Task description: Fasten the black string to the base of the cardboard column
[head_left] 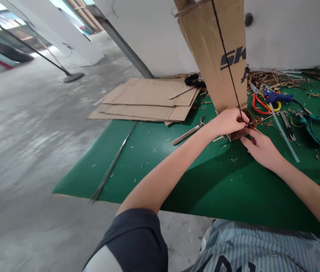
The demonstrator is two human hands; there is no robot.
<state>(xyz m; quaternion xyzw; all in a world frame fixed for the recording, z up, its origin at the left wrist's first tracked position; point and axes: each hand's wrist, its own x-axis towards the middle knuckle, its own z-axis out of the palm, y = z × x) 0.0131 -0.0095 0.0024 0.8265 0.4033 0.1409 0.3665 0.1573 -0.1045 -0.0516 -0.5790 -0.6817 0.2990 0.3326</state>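
A tall strip of corrugated cardboard [213, 49] with dark printed letters stands tilted above the green work mat [160, 170], and a thin black cord [228, 64] runs down its face. My left hand [228, 121] is shut around the cardboard's lower end, near the cord. My right hand [262, 149] pinches the brown bottom corner [240, 130] from the right, its fingertips touching the cardboard and close to the cord. Where the cord ends is hidden by my fingers.
Flat cardboard sheets [145, 102] lie on the mat's far side. Orange-handled scissors [262, 104], a blue glue gun [279, 97], green-handled pliers [309, 122], a utility knife [288, 125] and cardboard scraps lie to the right. A long metal rod [114, 162] rests near the mat's left edge.
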